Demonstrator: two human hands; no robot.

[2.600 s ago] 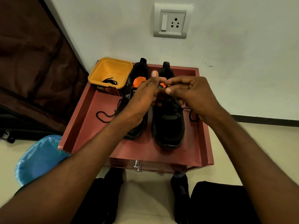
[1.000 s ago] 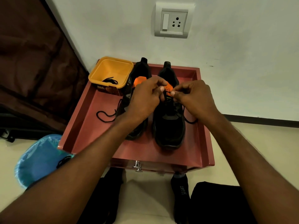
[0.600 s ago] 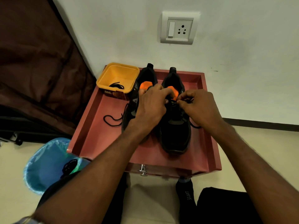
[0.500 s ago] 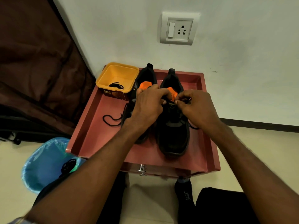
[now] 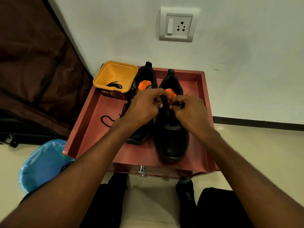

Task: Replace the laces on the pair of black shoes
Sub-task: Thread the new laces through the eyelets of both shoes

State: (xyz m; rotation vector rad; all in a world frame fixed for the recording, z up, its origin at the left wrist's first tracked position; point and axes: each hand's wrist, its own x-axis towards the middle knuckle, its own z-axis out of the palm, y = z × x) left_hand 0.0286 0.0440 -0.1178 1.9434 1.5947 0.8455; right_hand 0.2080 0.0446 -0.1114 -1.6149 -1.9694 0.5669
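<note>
Hands met over the right shoe (image 5: 171, 137) on the red bench (image 5: 92, 129): left hand (image 5: 143, 109) and right hand (image 5: 189, 111) each pinched its black lace (image 5: 163, 100) near the tongue, apparently knotting it; the left shoe (image 5: 144, 76) sat just beside.

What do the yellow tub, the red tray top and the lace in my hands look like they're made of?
Yellow tub: likely moulded plastic, smooth, even-coloured walls, printed label. Red tray top: probably painted or laminated wood, flat matte boards with raised edges. Lace: looks like woven black cord, thin and limp; the weave is too small to see.
</note>
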